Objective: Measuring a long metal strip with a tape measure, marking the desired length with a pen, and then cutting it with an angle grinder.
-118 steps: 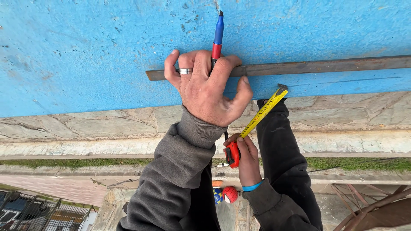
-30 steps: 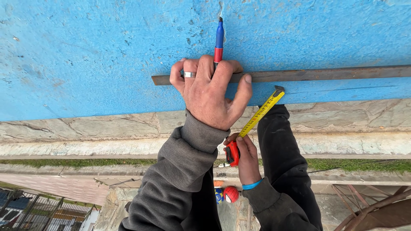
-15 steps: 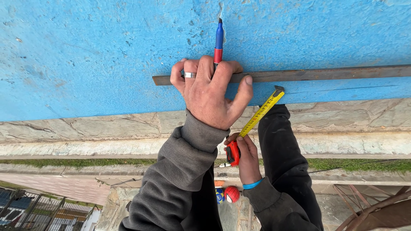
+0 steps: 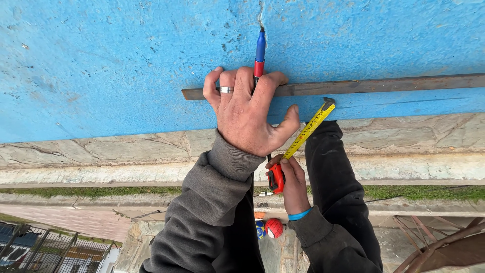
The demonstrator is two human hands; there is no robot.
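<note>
Against the blue wall (image 4: 101, 65), the left hand (image 4: 247, 114) lay with fingers bent over the near end of a thin metal bar (image 4: 384, 85), pinching a red-and-blue marker (image 4: 259, 53) whose tip pointed up at the paint. Lower and further right, the right hand (image 4: 293, 184) was closed around a red tape measure (image 4: 276, 178). Its yellow blade (image 4: 309, 129) ran up to the bar's lower edge.

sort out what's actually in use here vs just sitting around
In use:
- left hand pressing the metal bar to the blue wall, blue and red marker between its fingers
- right hand holding the tape measure, yellow blade run up to the bar

Just lying about:
- red and blue ball below
- rusty metal frame
- railing
</note>
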